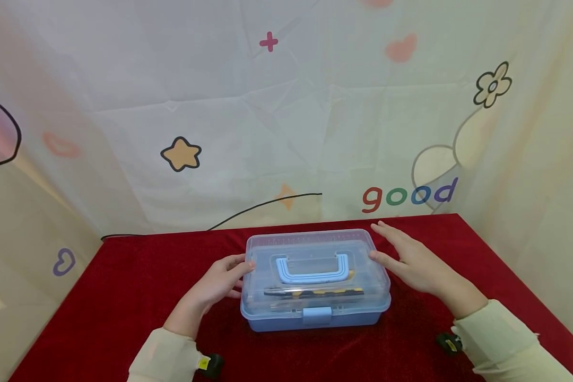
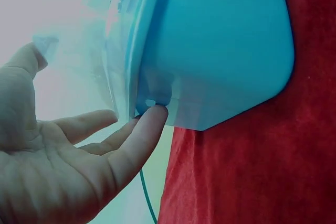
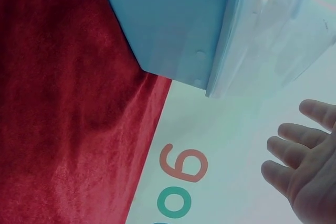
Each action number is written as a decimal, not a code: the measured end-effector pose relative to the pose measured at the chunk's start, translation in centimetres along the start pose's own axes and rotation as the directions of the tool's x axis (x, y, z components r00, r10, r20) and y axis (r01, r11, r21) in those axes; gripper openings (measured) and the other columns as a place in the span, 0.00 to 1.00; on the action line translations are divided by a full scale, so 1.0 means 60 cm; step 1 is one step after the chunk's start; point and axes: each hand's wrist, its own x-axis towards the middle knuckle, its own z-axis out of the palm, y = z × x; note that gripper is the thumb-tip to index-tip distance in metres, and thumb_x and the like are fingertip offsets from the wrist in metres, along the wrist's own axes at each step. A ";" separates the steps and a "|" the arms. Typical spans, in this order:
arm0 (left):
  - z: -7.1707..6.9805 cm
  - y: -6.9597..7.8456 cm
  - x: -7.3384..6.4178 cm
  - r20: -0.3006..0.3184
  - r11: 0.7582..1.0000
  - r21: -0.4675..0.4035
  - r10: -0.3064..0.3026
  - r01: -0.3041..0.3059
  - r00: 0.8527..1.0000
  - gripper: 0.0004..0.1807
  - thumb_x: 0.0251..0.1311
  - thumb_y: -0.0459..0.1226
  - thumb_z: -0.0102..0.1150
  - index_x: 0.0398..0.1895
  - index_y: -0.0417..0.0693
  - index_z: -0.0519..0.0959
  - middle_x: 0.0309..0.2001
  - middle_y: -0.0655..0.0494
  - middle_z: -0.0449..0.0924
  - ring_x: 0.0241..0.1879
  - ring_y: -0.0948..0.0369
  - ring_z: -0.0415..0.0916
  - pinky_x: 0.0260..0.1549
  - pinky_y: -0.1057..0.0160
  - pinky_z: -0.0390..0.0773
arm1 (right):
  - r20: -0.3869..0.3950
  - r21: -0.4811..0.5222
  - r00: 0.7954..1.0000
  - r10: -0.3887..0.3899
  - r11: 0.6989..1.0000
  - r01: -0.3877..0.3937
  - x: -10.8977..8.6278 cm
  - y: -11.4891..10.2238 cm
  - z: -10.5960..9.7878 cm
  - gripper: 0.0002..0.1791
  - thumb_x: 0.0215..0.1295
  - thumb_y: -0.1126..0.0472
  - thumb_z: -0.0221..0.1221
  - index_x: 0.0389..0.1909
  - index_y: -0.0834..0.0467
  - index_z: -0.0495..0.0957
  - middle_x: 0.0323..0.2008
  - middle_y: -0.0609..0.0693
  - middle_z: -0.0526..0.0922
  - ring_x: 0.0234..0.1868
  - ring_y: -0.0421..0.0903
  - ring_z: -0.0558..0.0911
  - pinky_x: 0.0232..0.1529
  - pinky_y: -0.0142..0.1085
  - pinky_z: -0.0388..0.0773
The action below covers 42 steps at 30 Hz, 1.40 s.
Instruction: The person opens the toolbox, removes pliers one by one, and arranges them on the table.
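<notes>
A light-blue plastic storage box (image 1: 315,321) with a see-through lid (image 1: 262,254) sits on the table, its latch (image 1: 317,315) facing me. On the lid lies a folded blue handle (image 1: 313,277). Through the plastic I see a long black-and-yellow item (image 1: 327,292), its kind unclear. My left hand (image 1: 219,281) is at the box's left side, thumb on the lid and fingertips against the side by the rim (image 2: 131,77). At the right side, my right hand (image 1: 413,262) has its fingers extended close to the lid; the right wrist view shows those fingers (image 3: 289,150) apart from the box.
Red velvet cloth (image 1: 138,297) covers the table. Behind it hangs a pale printed curtain (image 1: 248,132) with a star, flowers and the word "good" (image 1: 409,195). Dark wrist devices (image 1: 214,366) show beside both pale sleeves (image 1: 164,358).
</notes>
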 end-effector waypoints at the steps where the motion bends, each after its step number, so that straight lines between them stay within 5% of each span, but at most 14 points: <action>1: -0.001 0.000 -0.001 0.007 1.000 -0.007 -0.005 0.005 1.000 0.34 0.62 0.51 0.54 0.67 0.45 0.63 0.51 0.47 0.77 0.39 0.58 0.80 0.38 0.56 0.84 | 0.001 -0.001 1.000 -0.001 1.000 0.001 0.000 -0.001 0.000 0.41 0.65 0.38 0.51 0.72 0.55 0.54 0.72 0.61 0.55 0.70 0.63 0.58 0.61 0.65 0.61; 18: 0.004 -0.004 0.003 -0.023 0.997 -0.071 -0.045 0.043 0.999 0.34 0.60 0.52 0.57 0.68 0.48 0.65 0.44 0.48 0.81 0.35 0.58 0.81 0.37 0.56 0.84 | 0.006 -0.014 1.000 -0.006 1.000 0.006 -0.002 -0.012 0.000 0.41 0.64 0.37 0.51 0.71 0.58 0.56 0.69 0.61 0.60 0.69 0.62 0.60 0.62 0.63 0.62; 42: 0.002 -0.003 0.000 -0.034 0.995 -0.077 -0.070 0.067 0.997 0.35 0.60 0.53 0.57 0.68 0.49 0.65 0.47 0.48 0.80 0.37 0.57 0.80 0.38 0.55 0.84 | -0.042 0.041 0.996 -0.081 0.996 0.082 -0.010 -0.037 0.007 0.38 0.64 0.41 0.54 0.69 0.58 0.60 0.67 0.58 0.66 0.66 0.59 0.66 0.59 0.60 0.69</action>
